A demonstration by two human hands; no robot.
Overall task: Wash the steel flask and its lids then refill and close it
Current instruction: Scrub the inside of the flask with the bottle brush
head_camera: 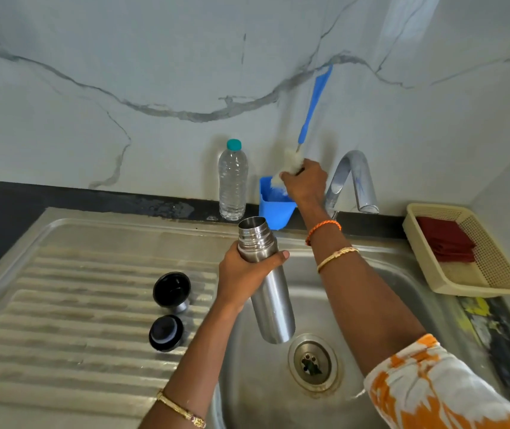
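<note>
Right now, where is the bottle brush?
In the head view, the bottle brush stands at the back wall, its bristle end held by the right hand over the blue holder, between the water bottle and the tap.

Home kitchen, wash-up corner. Steel sink (402, 274) w/ ribbed drainboard (77, 305), curved tap (354, 178), marble-look wall tiles (123, 72), dark worktop (92, 196). Plastic water bottle (233, 181), blue brush holder (274, 212), cream basket (464, 289) w/ cloths.
</note>
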